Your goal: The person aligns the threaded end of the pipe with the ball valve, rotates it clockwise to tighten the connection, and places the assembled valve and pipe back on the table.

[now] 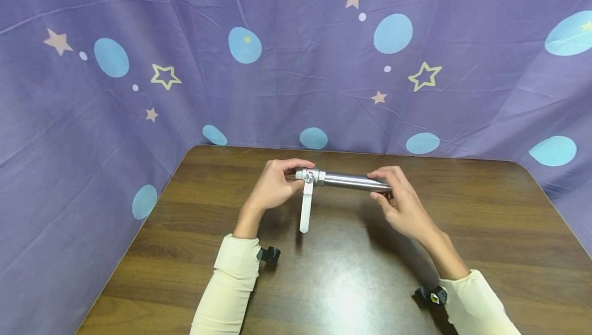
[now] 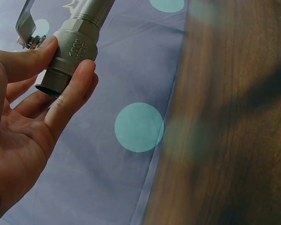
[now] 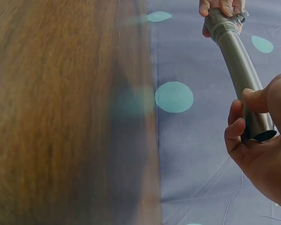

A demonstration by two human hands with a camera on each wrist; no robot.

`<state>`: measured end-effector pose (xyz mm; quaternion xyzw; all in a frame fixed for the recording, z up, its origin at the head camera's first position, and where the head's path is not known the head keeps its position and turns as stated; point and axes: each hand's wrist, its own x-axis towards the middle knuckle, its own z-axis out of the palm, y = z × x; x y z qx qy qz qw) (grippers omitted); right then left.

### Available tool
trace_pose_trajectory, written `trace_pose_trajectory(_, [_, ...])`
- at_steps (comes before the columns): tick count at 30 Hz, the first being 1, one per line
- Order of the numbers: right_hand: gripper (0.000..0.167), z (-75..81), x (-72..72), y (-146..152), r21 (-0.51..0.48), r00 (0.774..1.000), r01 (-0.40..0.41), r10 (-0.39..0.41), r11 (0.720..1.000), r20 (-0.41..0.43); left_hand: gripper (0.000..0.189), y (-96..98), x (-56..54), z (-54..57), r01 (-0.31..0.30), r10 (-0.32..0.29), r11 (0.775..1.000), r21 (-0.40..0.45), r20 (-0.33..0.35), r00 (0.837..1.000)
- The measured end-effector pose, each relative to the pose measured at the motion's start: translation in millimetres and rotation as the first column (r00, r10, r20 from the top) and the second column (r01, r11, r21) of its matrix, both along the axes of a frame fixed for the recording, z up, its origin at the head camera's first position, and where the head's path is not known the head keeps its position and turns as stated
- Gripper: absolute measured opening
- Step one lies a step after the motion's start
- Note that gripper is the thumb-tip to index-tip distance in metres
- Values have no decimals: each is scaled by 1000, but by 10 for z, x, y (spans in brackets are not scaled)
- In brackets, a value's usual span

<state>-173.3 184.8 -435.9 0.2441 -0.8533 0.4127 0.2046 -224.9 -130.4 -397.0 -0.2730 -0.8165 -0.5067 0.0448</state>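
Observation:
A metal ball valve (image 1: 314,175) with a white lever handle (image 1: 306,209) is joined to a shiny steel pipe (image 1: 349,181). Both are held up above the table, the pipe lying nearly level. My left hand (image 1: 273,183) grips the valve body at its free end, thumb and fingers on opposite sides; raised lettering shows on the valve (image 2: 77,49) in the left wrist view. At the other end, my right hand (image 1: 402,204) holds the pipe, fingers curled round it. The pipe's open end (image 3: 264,135) shows beside the right palm in the right wrist view.
Below the hands is a brown wooden table (image 1: 185,268) with glare near its front. A purple curtain (image 1: 287,98) with stars and blue dots hangs behind it and along the left side. Black wrist mounts (image 1: 270,255) sit at both sleeves.

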Motion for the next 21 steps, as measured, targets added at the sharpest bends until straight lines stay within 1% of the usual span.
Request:
trace_pose_trajectory(4, [46,-1,-4,-5,5,999,-3,3,1000,-34,42,-4,-5,-3,-1,1,1000,-2,-2,1000])
trace_pose_trajectory(8, [46,-8,-13,3,10,999,-9,9,1000,-48,41,-5,-1,4,1,-1,1000,-2,-4,1000])
trace_pose_trajectory(14, [45,-11,-26,19,6,999,-22,22,1000,-39,40,1,7,8,0,0,1000,-2,2,1000])
trace_pose_trajectory(21, [42,-4,-23,24,5,1000,-13,13,1000,-8,40,4,6,-1,4,-4,1000,5,15,1000])
